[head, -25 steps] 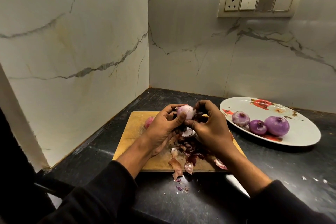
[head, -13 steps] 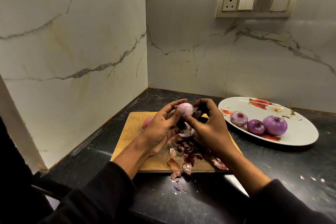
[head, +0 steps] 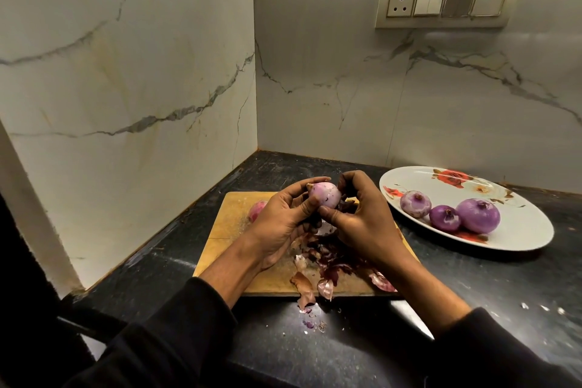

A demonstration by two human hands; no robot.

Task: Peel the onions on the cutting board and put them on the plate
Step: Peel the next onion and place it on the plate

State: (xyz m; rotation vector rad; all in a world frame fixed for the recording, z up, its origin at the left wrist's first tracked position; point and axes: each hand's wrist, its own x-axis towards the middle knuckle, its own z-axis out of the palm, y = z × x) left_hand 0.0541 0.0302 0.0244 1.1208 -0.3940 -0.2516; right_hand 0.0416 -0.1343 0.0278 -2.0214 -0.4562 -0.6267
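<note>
cutting board (head: 233, 224): matt wood | plate (head: 522, 230): glossy | countertop (head: 472, 277): dark speckled stone | walls (head: 126, 72): marble

Cutting board (head: 233, 230) lies on the tabletop (head: 472, 287) near the wall corner. Plate (head: 519, 224) sits to its right, three onions (head: 478, 216) on it. Peelings (head: 327, 264) lie on the board's near half. Another onion (head: 257, 209) rests at its far left.

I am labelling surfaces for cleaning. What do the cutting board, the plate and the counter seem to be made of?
Cutting board: probably wood or bamboo, matt, judging by its yellow-brown tone and worn, scuffed face.
Plate: glossy white, printed with red flowers; ceramic or melamine, which one cannot be told.
Counter: dark stone, perhaps polished granite, speckled and faintly reflective.
</note>
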